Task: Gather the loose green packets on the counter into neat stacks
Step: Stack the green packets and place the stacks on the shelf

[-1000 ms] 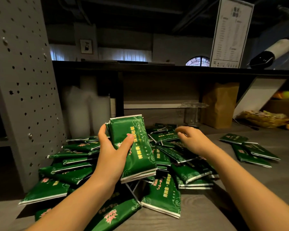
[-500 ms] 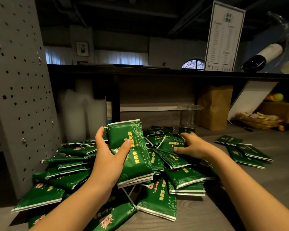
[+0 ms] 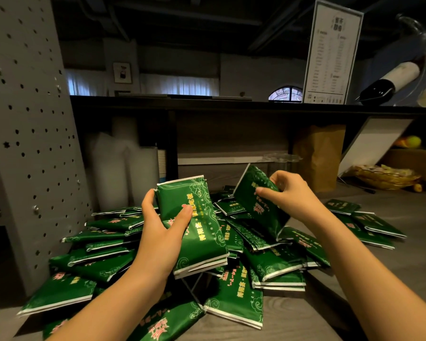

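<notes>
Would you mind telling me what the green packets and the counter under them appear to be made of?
The green packets look like glossy plastic film: highlights, soft creases. The counter looks like matte grey wood or laminate: grain streaks.

Counter [image 3: 391, 279]: pile of packets [image 3: 268, 262] at centre, perforated panel [image 3: 27, 119] standing at its left. Above pile: stack of packets [image 3: 197, 225] in left hand [image 3: 160, 237]; just right of it, single packet [image 3: 253, 190], tilted, in right hand [image 3: 293, 193]. Smaller group of packets [image 3: 369, 225] apart on right. Behind pile, under shelf [image 3: 231, 104]: cup stacks [image 3: 123, 168] left, paper bag [image 3: 317, 156] right. Menu card [image 3: 330, 52] on shelf.
</notes>
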